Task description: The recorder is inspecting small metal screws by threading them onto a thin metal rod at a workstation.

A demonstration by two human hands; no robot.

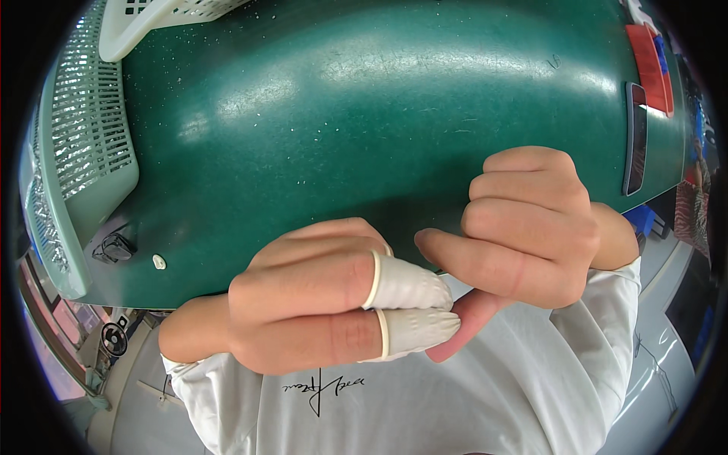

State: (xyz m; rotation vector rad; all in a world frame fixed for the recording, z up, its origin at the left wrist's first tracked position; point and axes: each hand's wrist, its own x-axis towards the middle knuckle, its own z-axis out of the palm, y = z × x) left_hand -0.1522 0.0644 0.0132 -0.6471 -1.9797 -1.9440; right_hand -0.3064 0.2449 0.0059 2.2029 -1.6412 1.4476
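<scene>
Two pale finger cots lie just to the left of the right hand (531,227) — the upper finger cot (409,284) and the lower finger cot (418,334), both worn on fingers of the left hand (303,299). They sit by the near edge of the table (303,167), about midway along it. Their long axes run side by side with the fingers, wrinkled tips toward the table's right edge, rolled rims toward its left. The left hand wears them, so the right is the nearer free hand.

The right hand's index finger and thumb stand apart, its other fingers curled in. The index tip is just beyond the upper finger cot, on the far side; the thumb passes behind the tip of the lower finger cot — whether it touches, I cannot tell. The left hand has its back up, the two covered fingers stretched out and close together; its thumb is hidden, so I cannot tell whether it pinches anything.

A small white scrap (158,262) lies near the table's near left corner, and a phone (635,140) by its right edge.
</scene>
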